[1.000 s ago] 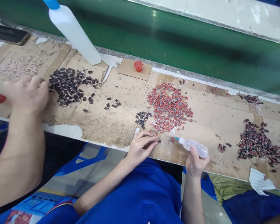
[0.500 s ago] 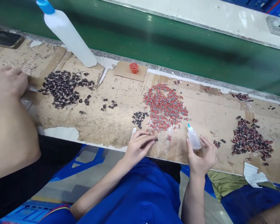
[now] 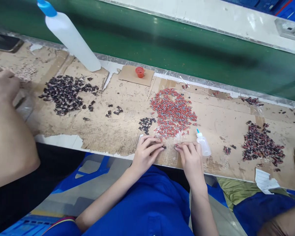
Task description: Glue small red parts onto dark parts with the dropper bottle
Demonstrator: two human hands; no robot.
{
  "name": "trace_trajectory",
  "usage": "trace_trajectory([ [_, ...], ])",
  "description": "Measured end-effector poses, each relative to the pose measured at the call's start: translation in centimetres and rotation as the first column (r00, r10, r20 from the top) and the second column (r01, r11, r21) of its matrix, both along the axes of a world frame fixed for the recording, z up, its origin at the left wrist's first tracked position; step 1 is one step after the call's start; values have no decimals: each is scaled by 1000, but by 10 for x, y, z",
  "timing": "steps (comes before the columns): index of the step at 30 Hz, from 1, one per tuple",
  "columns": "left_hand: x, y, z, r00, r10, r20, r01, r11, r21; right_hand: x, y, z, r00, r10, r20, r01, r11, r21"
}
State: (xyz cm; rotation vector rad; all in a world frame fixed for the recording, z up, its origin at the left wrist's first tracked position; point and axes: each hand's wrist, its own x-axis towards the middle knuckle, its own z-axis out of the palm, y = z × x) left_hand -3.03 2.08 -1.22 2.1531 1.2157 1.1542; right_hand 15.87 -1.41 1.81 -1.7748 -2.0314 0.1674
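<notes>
A worn cardboard sheet covers the bench beside a green belt. The left hand pinches a small dark part at the near edge. The right hand has its fingertips on a red piece; whether it grips, I cannot tell. A small bottle stands just to its right, and a red pile lies beyond.

Your mat is raw brown cardboard: matt, rough, torn at the near edge. The small bottle and the big far-left bottle are milky, semi-translucent plastic; the belt beyond is smooth green with a soft gloss.
</notes>
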Motion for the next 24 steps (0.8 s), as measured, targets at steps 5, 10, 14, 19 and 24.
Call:
trace_trajectory([
  [5,1,-1,-4,1000,-15,2,15,1000,-20,-4,-1,0,999,29,-34,-28,999,20],
  [10,2,0,-3,1000,-31,5,31,999,-28,-5,-1,-3,1000,27,0,-27,999,-32],
  [14,3,0,-2,999,-38,8,38,998,-48,-4,-4,-4,996,39,79,-35,998,-52],
  [19,5,-1,-2,1000,-25,5,25,996,-81,-2,-7,-4,1000,11,18,-11,1000,-23],
  [24,6,-2,-3,1000,-23,-14,21,993,-116,-3,-6,-6,999,-9,-52,8,1000,-26],
])
